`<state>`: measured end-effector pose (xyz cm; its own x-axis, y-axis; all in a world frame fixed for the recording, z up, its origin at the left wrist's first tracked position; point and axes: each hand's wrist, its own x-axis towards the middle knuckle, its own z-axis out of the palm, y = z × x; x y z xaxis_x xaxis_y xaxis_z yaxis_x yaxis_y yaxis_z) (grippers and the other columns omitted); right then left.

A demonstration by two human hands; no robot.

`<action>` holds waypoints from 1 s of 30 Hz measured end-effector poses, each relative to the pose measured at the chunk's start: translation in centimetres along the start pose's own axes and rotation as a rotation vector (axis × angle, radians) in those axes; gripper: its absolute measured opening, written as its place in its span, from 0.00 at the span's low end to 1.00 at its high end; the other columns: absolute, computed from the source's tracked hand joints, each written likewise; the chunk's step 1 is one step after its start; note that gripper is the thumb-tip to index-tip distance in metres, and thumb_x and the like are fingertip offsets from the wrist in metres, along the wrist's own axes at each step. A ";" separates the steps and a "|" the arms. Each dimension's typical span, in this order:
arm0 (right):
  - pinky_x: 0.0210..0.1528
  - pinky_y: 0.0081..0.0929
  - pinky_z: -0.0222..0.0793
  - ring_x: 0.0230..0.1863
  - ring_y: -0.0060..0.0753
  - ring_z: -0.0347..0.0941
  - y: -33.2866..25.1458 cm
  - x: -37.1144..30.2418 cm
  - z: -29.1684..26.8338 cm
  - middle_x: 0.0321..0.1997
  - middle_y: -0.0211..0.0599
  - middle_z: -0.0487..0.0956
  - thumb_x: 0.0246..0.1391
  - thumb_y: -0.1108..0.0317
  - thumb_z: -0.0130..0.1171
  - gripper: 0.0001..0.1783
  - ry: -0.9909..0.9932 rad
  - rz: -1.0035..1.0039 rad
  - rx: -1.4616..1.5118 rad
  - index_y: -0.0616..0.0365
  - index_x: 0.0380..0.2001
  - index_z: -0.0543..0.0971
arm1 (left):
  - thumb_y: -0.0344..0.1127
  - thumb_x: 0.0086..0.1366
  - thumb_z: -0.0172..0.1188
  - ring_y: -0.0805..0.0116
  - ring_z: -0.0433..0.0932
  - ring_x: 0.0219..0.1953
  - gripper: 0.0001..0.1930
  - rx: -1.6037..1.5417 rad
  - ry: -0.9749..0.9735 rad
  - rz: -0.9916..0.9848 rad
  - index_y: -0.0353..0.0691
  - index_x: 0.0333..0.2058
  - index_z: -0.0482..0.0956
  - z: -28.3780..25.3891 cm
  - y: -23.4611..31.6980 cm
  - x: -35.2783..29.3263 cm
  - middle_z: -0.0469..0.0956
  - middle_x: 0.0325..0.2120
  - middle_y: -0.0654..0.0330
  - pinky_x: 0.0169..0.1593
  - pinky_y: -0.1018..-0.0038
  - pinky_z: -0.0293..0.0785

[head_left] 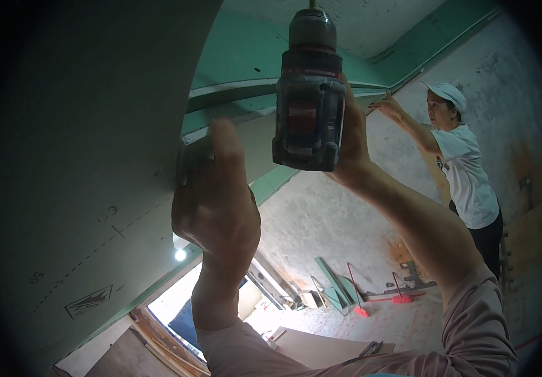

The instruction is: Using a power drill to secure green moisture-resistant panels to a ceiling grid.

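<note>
The worker stands under the ceiling with both arms raised. The right hand [354, 135] is wrapped around the grip of a cordless drill [308, 94], which points straight up with its nose at the upper edge of the view, meeting the ceiling there; the bit itself cannot be made out. The drill's dark body with red bands hangs between the two hands, its battery base lowest. The left hand [216, 195] is raised with the fingers curled and the fingertips pressed against the lower edge of a large grey-green plasterboard sheet [89, 157], which fills the left side of the view and carries printed measuring marks and a dashed line. Whether the left hand grips anything besides that edge cannot be told. Beyond the sheet, green ceiling boards [246, 56] run across the upper middle, with a pale seam between them. At the right a second person [469, 169] in a white cap and white shirt reaches both hands up toward the junction of ceiling and bare plastered wall [321, 220]. Down below, on the floor [396, 320], lie two red-headed brooms [381, 300], metal strips and loose boards, well apart from the worker. A bright window opening [170, 308] shows at lower left.
</note>
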<state>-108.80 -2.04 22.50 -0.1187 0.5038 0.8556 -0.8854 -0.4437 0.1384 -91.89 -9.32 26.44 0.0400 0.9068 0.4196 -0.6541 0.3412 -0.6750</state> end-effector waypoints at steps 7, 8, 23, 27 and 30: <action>0.41 0.25 0.79 0.41 0.26 0.77 0.3 -0.1 -0.2 0.44 0.37 0.76 0.48 0.73 0.65 0.33 0.004 0.055 -0.002 0.57 0.55 0.61 | 0.23 0.58 0.58 0.72 0.72 0.13 0.21 0.024 -0.048 0.024 0.43 0.51 0.70 0.0 0.4 0.1 0.72 0.14 0.65 0.19 0.78 0.68; 0.41 0.25 0.79 0.41 0.26 0.77 0.0 -0.1 -0.3 0.43 0.37 0.76 0.46 0.73 0.66 0.34 0.013 0.029 0.002 0.57 0.55 0.61 | 0.23 0.58 0.58 0.72 0.72 0.13 0.21 0.018 -0.041 0.024 0.43 0.51 0.70 -0.1 0.5 0.3 0.72 0.14 0.65 0.19 0.78 0.68; 0.34 0.40 0.69 0.32 0.51 0.76 -0.3 0.1 0.7 0.29 0.45 0.78 0.39 0.62 0.69 0.27 0.143 -0.104 0.002 0.57 0.41 0.66 | 0.30 0.60 0.58 0.77 0.58 0.12 0.18 -0.184 0.374 0.218 0.44 0.51 0.73 4.4 -0.6 -3.4 0.59 0.11 0.71 0.22 0.76 0.55; 0.36 0.39 0.70 0.34 0.52 0.77 0.8 0.4 1.3 0.31 0.46 0.78 0.39 0.66 0.67 0.27 0.117 0.058 0.172 0.56 0.42 0.66 | 0.28 0.60 0.54 0.76 0.62 0.14 0.16 -0.337 0.395 0.254 0.44 0.48 0.71 7.7 0.0 -5.9 0.65 0.15 0.69 0.26 0.75 0.58; 0.38 0.36 0.70 0.35 0.51 0.77 1.4 -0.1 1.0 0.33 0.45 0.78 0.39 0.70 0.66 0.27 0.093 -0.068 0.073 0.56 0.44 0.66 | 0.27 0.59 0.53 0.74 0.65 0.14 0.15 -0.399 0.629 0.214 0.43 0.46 0.68 9.4 0.2 -6.2 0.68 0.18 0.67 0.28 0.75 0.59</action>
<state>-109.52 -3.49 23.09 -0.1040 0.5994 0.7937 -0.8579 -0.4578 0.2333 -99.37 -17.24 29.45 0.4430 0.8922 -0.0879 -0.3790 0.0975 -0.9202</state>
